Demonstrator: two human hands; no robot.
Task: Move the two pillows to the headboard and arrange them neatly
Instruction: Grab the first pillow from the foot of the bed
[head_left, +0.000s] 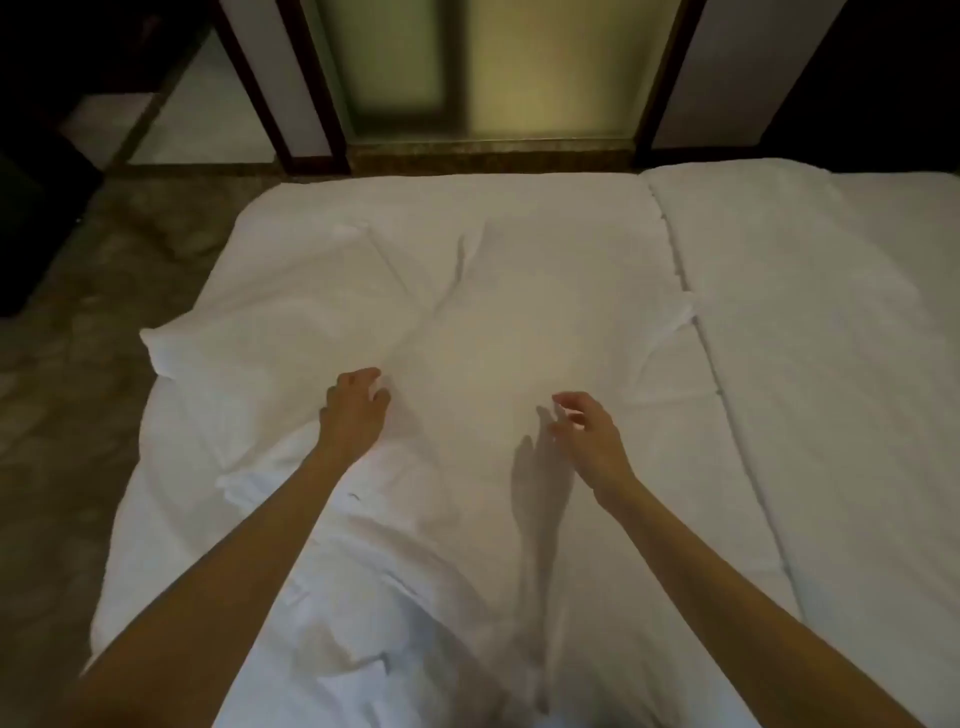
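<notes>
A large white pillow (467, 312) lies across the white bed, its left corner reaching the bed's left side. A second white pillow (374, 582) lies rumpled nearer to me, under my left forearm. My left hand (356, 410) rests on the near edge of the large pillow with its fingers curled and apart, holding nothing. My right hand (589, 441) hovers just above the same pillow, fingers spread, and casts a shadow on the fabric. No headboard is in view.
A thick white folded duvet (810, 374) covers the right part of the bed. Marbled floor (78, 364) runs along the left. Beyond the far edge stand dark wooden frames and a frosted glass panel (545, 67).
</notes>
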